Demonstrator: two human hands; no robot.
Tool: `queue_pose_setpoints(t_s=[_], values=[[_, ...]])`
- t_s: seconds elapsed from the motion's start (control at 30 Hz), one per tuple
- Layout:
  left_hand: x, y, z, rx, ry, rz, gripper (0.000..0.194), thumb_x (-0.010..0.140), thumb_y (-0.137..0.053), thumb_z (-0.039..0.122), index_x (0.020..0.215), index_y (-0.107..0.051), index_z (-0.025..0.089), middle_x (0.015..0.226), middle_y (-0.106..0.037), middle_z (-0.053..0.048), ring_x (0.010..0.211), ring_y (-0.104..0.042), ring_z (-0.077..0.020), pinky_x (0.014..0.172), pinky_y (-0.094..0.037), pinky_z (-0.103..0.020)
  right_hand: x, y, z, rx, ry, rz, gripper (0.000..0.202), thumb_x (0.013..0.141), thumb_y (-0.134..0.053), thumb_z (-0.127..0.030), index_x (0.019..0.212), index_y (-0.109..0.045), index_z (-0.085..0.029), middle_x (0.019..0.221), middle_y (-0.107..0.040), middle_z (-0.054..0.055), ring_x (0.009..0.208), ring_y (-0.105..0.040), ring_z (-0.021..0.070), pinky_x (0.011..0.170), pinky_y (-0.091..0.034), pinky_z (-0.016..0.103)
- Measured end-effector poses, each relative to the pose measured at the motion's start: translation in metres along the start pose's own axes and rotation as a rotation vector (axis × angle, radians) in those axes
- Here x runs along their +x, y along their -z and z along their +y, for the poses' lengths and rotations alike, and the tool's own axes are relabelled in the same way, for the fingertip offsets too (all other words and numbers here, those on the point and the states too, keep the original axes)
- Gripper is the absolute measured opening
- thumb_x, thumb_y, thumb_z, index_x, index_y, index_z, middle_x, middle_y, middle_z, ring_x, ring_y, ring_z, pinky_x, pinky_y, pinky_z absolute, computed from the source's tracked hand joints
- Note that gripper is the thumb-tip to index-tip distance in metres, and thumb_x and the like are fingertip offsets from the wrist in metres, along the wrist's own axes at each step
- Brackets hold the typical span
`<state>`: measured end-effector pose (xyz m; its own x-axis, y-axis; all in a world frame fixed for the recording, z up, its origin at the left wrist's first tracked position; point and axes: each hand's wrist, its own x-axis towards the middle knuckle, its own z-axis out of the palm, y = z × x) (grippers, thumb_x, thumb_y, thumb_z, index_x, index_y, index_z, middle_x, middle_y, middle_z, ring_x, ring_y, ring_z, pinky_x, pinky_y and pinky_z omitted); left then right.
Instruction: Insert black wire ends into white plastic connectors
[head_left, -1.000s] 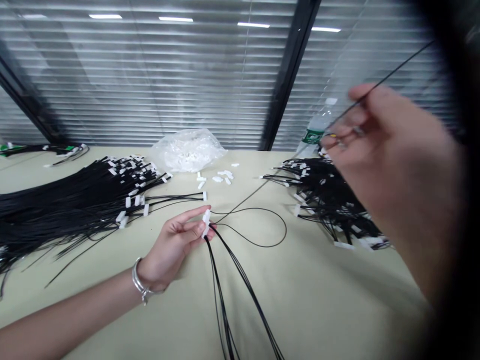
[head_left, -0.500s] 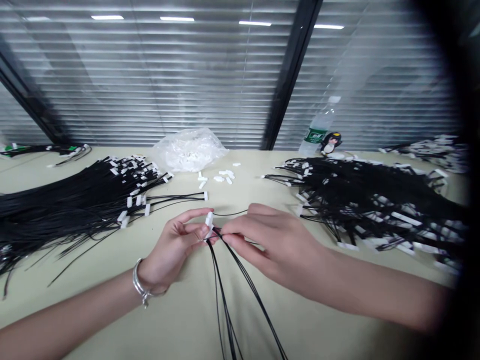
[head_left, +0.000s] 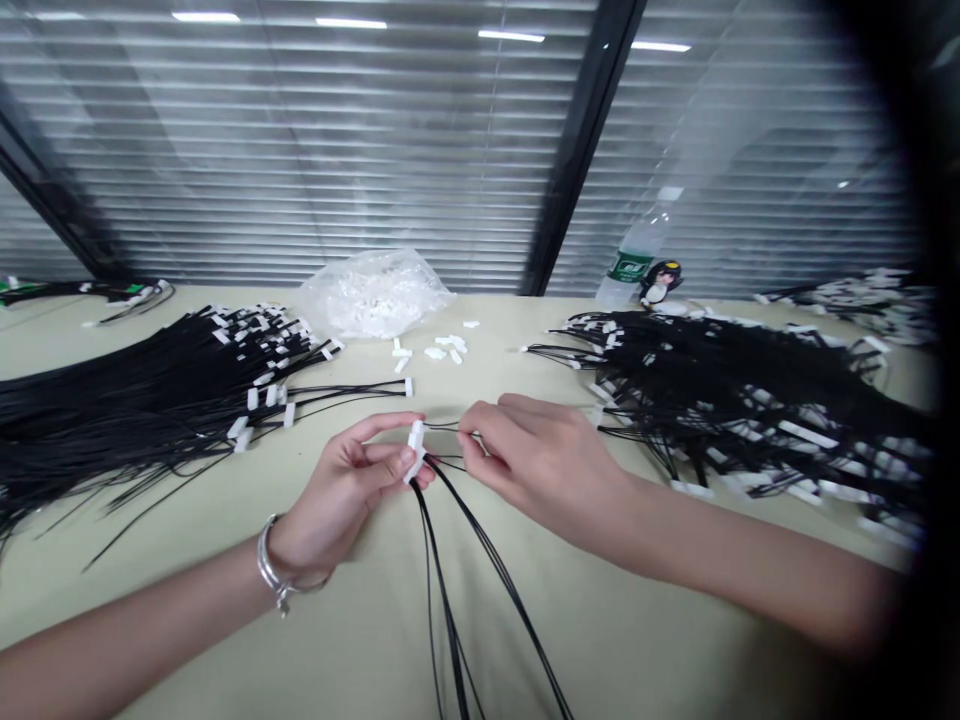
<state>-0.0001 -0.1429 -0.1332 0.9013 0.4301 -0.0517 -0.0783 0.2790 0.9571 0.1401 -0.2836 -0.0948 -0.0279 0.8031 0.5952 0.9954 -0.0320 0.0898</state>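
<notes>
Between the thumb and fingers of my left hand (head_left: 360, 470) is a white plastic connector housing (head_left: 415, 450), held tilted above the table. Several black wires (head_left: 495, 560) run out of the housing and hang down toward me. To its right, my right hand (head_left: 540, 465) is closed in a pinch on thin black wires (head_left: 444, 427) that reach across to the housing. The fingertips of the right hand are partly hidden, so the exact grip on the wires is unclear. A silver bracelet circles my left wrist.
Bundles of black wires with white connectors lie at left (head_left: 150, 390) and right (head_left: 735, 400). Loose white housings (head_left: 454, 345) are scattered by a clear plastic bag (head_left: 375, 295) at the back. A water bottle (head_left: 637, 250) and a small figurine (head_left: 661, 283) stand before the blinds.
My right hand has moved slightly up and away from the housing, so wire now shows between hand and housing. My left hand keeps hold of the housing.
</notes>
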Motion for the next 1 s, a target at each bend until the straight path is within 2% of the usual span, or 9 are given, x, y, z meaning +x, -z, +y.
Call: queue_pose_setpoints(t_s=[0.27,0.4,0.5,0.83,1.0], values=[[-0.0003,-0.0004,0.0001,0.006,0.0,0.0,0.031,0.078,-0.061,0.016,0.108,-0.056,0.018,0.07,-0.069,-0.005,0.069,-0.061,-0.0135,0.072,-0.045,-0.027,0.0004,-0.0032,0.0031,-0.061,0.1,0.037,0.009,0.078,-0.049,-0.008,0.073,-0.053,-0.014,0.059,-0.051,-0.002,0.056,-0.044,0.0105,0.051,-0.026,0.026],[-0.0006,-0.0003,0.0,0.013,-0.001,0.004,0.03,0.078,-0.061,0.016,0.107,-0.056,0.018,0.07,-0.069,-0.004,0.068,-0.061,-0.0133,0.072,-0.045,-0.026,0.0007,-0.0034,0.0016,-0.063,0.097,0.058,0.011,0.079,-0.049,-0.012,0.07,-0.053,-0.015,0.056,-0.048,-0.003,0.054,-0.043,0.0099,0.051,-0.026,0.026],[-0.0012,-0.0003,0.0001,0.02,-0.001,0.0,0.029,0.078,-0.061,0.016,0.107,-0.056,0.019,0.071,-0.07,-0.004,0.069,-0.061,-0.0134,0.074,-0.044,-0.027,0.0018,-0.0029,0.0006,-0.014,0.034,0.038,0.014,0.082,-0.046,-0.017,0.069,-0.053,-0.015,0.053,-0.046,-0.003,0.051,-0.042,0.0091,0.049,-0.024,0.025],[-0.0008,0.0001,-0.0006,0.037,-0.006,-0.01,0.029,0.078,-0.061,0.017,0.107,-0.057,0.02,0.072,-0.071,-0.005,0.07,-0.061,-0.0136,0.075,-0.043,-0.028,0.0071,0.0024,0.0016,0.281,-0.226,-0.189,0.009,0.081,-0.046,-0.021,0.074,-0.052,-0.018,0.056,-0.048,-0.005,0.051,-0.04,0.0065,0.05,-0.023,0.021],[-0.0003,-0.0005,-0.0019,0.029,-0.018,-0.017,0.028,0.077,-0.062,0.015,0.104,-0.061,0.02,0.074,-0.071,-0.004,0.069,-0.061,-0.013,0.073,-0.044,-0.028,0.0068,0.0015,-0.0008,0.342,-0.281,-0.203,0.008,0.078,-0.048,-0.019,0.072,-0.051,-0.019,0.054,-0.046,-0.007,0.048,-0.037,0.0052,0.049,-0.023,0.02]])
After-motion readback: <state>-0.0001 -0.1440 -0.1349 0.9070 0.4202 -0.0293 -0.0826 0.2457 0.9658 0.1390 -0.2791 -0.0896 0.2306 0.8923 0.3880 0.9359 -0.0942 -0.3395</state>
